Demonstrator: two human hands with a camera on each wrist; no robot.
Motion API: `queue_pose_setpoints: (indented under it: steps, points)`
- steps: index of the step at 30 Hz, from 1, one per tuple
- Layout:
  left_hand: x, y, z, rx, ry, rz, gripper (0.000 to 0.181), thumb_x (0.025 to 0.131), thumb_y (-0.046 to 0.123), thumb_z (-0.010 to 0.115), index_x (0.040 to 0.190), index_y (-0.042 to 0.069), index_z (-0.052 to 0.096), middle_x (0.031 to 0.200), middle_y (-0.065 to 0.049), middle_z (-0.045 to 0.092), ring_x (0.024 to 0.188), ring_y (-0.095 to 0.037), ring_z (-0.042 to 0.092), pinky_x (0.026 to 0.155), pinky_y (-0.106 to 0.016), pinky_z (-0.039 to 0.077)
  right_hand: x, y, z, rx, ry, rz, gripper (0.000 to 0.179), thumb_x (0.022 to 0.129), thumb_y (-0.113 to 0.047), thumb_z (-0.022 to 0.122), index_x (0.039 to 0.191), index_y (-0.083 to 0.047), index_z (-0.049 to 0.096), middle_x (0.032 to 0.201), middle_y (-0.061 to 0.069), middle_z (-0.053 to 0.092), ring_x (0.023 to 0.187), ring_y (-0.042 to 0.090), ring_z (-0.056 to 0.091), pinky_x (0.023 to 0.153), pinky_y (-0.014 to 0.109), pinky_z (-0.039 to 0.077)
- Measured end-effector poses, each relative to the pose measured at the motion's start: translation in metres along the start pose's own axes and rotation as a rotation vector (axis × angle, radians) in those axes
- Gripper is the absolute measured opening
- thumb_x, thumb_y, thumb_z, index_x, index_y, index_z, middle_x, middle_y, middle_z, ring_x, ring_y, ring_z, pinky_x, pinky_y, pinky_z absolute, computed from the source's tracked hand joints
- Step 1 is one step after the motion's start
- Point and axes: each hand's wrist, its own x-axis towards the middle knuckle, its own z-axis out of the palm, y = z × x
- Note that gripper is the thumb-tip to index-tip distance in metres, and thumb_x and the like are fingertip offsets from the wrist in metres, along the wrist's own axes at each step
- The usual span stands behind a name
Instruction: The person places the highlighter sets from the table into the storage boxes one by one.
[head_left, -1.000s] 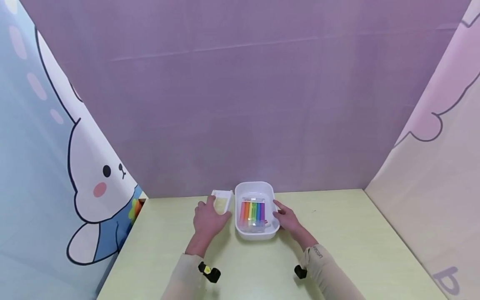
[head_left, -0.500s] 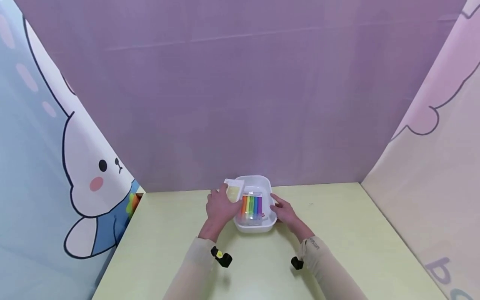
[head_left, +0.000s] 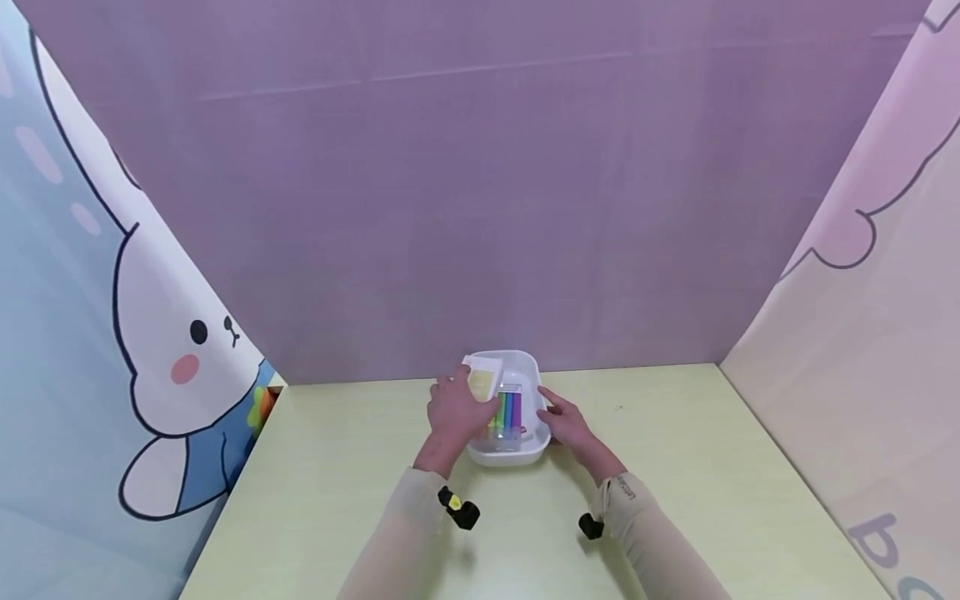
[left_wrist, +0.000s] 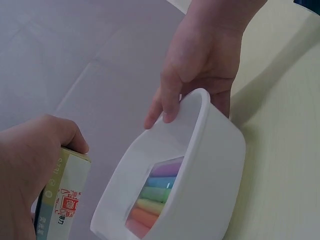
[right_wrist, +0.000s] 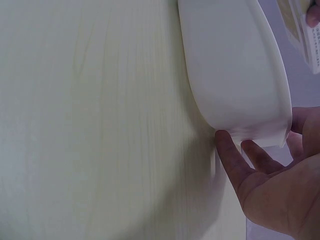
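A white plastic tub stands on the table, and inside lies a clear pack of rainbow-coloured sticks, partly covered in the head view by my left hand. That left hand grips a small printed box, white with yellow-green, over the tub's left part. In the left wrist view a gap shows between box and tub rim. My right hand holds the tub's right wall, with the thumb side at the rim and other fingers against the outside.
The pale wooden table ends at a purple backdrop just behind the tub. A printed curtain with a rabbit hangs on the left, a pink and cream one on the right.
My left hand has carried the small box rightward, from beside the tub to above its left part. The right hand has stayed at the tub's right side. The head view has shifted slightly.
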Motion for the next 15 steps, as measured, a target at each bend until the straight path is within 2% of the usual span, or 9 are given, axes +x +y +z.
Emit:
queue_pose_setpoints:
  steps: [9, 15]
  points:
    - [-0.004, 0.015, 0.016, 0.003, 0.011, 0.025, 0.088, 0.068, 0.061, 0.072, 0.139, 0.017, 0.045, 0.117, -0.020, 0.050, 0.099, -0.035, 0.051, 0.074, -0.048, 0.049, -0.001, 0.004, 0.001, 0.040, -0.004, -0.004, 0.055, 0.097, -0.008, 0.056, 0.148, -0.022, 0.043, 0.127, 0.028, 0.052, 0.099, 0.037, 0.062, 0.072, 0.042, 0.056]
    - [-0.005, 0.026, 0.014, 0.009, -0.001, 0.035, 0.088, 0.069, 0.063, 0.069, 0.139, 0.016, 0.044, 0.118, -0.020, 0.049, 0.101, -0.034, 0.050, 0.075, -0.048, 0.048, -0.003, 0.001, 0.002, 0.069, -0.013, -0.019, 0.055, 0.097, -0.007, 0.056, 0.148, -0.020, 0.042, 0.128, 0.029, 0.052, 0.102, 0.040, 0.061, 0.073, 0.044, 0.056]
